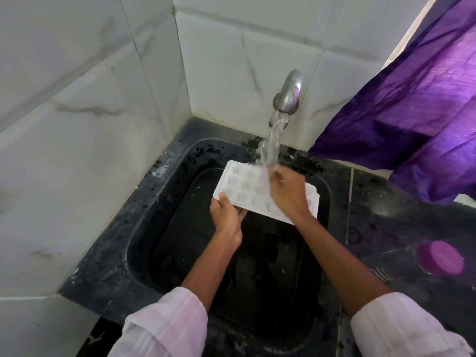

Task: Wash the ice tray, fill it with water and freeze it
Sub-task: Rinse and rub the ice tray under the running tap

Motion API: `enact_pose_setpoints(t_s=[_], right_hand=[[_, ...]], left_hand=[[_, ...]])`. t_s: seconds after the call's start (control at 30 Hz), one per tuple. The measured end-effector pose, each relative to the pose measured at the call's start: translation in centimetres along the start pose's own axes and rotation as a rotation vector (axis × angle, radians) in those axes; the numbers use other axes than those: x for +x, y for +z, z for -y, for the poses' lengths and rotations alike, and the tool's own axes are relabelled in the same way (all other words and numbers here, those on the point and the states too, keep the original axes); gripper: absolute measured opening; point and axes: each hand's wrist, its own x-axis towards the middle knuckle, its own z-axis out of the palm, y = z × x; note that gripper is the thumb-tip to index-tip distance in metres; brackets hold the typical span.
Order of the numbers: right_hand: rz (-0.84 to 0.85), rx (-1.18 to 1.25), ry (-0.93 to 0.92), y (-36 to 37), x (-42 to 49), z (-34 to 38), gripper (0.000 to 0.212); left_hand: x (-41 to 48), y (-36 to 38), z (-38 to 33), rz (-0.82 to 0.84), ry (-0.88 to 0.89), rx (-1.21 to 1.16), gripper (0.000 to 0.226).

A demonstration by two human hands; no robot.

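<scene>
A white ice tray (244,185) with star-shaped cells is held over the black sink (164,202). My left hand (228,212) grips its near left corner, thumb on top. My right hand (288,191) lies on the tray's right half with its fingers curled down onto the cells, right where the water lands. Water streams from the steel wall tap (288,92) onto the tray's far edge. The right part of the tray is hidden under my right hand.
White marble-look tiles (90,99) close off the left and back. A purple curtain (412,112) hangs at the right over the dark wet counter (386,215). A clear bottle with a purple cap (441,257) lies on that counter.
</scene>
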Motion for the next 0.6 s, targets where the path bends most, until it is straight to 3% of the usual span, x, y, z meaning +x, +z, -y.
enact_pose_setpoints(t_s=[0.1,0.2,0.33,0.47,0.6], right_hand=[[-0.155,0.205,0.257,-1.9,4.1,1.3,0.016],[-0.07,0.315,0.389,-3.0,9.1,2.7,0.036],[0.011,0.531,0.471,-2.7,13.2,4.0,0.024],[0.052,0.615,0.514,-2.0,14.5,4.1,0.041],[0.034,0.838,0.538,-2.2,15.0,3.4,0.026]], left_hand=[[-0.1,-0.5,-0.2,0.01,0.0,0.005,0.027],[-0.2,-1.1,-0.4,0.013,0.001,0.006,0.026],[-0.1,-1.7,-0.3,0.023,0.009,0.039,0.03],[0.2,-2.3,-0.2,0.016,0.007,0.041,0.031],[0.5,-2.5,-0.2,0.01,0.003,0.04,0.031]])
